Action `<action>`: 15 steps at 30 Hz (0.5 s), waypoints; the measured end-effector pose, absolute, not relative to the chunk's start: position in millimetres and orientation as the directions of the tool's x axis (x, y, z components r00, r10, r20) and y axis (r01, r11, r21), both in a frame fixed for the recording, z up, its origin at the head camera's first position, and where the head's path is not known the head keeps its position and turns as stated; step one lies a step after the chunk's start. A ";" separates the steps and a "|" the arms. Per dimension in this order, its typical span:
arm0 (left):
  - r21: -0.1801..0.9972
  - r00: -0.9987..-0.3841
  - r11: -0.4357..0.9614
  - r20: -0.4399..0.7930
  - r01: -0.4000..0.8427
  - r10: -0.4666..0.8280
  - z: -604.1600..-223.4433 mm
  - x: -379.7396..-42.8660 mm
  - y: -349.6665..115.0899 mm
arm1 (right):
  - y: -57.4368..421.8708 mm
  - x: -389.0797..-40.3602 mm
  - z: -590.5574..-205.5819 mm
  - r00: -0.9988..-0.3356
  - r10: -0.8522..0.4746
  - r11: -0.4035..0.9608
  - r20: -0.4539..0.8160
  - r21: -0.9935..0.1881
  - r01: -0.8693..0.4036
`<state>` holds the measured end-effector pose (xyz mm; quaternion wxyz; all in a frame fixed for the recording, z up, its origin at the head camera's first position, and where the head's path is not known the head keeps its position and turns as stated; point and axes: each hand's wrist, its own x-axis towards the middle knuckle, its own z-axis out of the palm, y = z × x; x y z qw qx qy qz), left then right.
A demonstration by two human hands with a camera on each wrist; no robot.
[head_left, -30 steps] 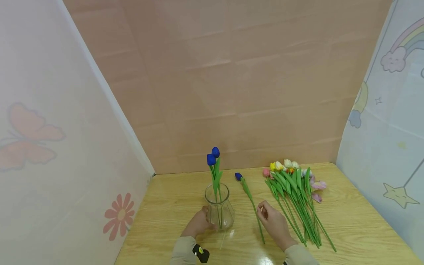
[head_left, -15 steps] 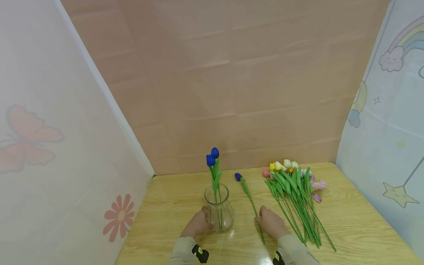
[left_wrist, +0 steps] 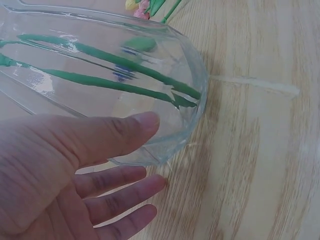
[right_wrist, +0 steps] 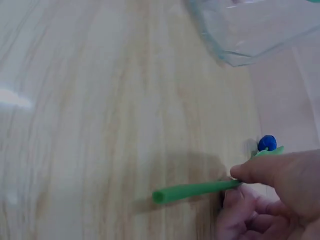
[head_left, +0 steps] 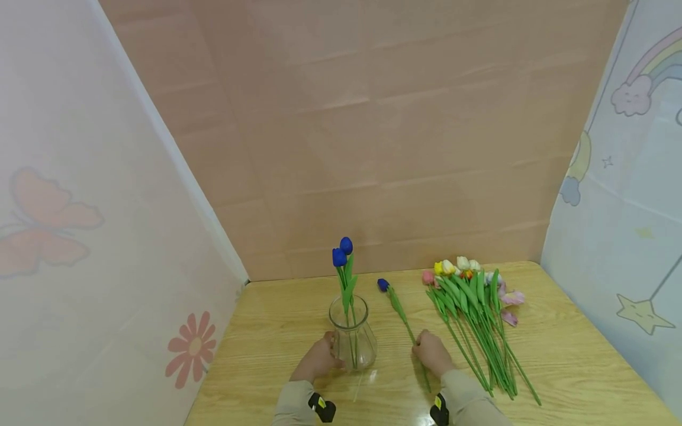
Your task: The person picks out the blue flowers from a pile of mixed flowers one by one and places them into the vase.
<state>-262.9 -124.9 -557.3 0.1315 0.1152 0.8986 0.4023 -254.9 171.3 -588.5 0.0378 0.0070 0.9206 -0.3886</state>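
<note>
The clear glass vase [head_left: 358, 346] stands upright with two blue tulips [head_left: 339, 257] in it. My left hand [head_left: 318, 359] holds the vase low on its left side. In the left wrist view, the thumb [left_wrist: 135, 127] lies along the near glass and several fingers [left_wrist: 120, 200] extend beyond it; the index finger is hidden. Right of the vase, my right hand [head_left: 433, 354] pinches the green stem of a single blue tulip [head_left: 396, 303] between thumb and fingers. The right wrist view shows the cut end of that stem [right_wrist: 195, 191] sticking out past the fingertips, just over the tabletop.
A bunch of artificial tulips [head_left: 479, 319] in yellow, white, pink and other colours lies on the right of the wooden table [head_left: 277, 313]. A pale strip [left_wrist: 260, 85] lies by the vase's base. Patterned cloth walls [head_left: 133, 236] enclose the sides and back.
My right hand has come down and taken hold of the loose tulip's stem; the stem's lower end has shifted slightly right. My left hand and the vase have stayed put.
</note>
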 end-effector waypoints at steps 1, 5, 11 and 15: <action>0.753 -0.939 0.650 -0.143 0.101 0.313 -556.9 -262.5 -124.8 | 172.9 -255.3 -589.1 -0.996 -0.008 0.662 -0.089 -0.747 0.061; 0.759 -0.939 0.643 -0.139 0.102 0.314 -556.6 -261.3 -123.9 | 179.2 -257.5 -594.7 -0.988 0.032 0.506 -0.149 -0.850 0.144; 0.764 -0.939 0.637 -0.139 0.100 0.315 -555.9 -260.9 -122.9 | 183.7 -256.4 -596.7 -0.989 0.079 0.372 -0.121 -0.917 0.142; 0.765 -0.940 0.637 -0.138 0.100 0.313 -553.7 -259.8 -123.8 | 184.8 -252.3 -584.0 -0.994 0.107 0.378 -0.023 -0.924 0.062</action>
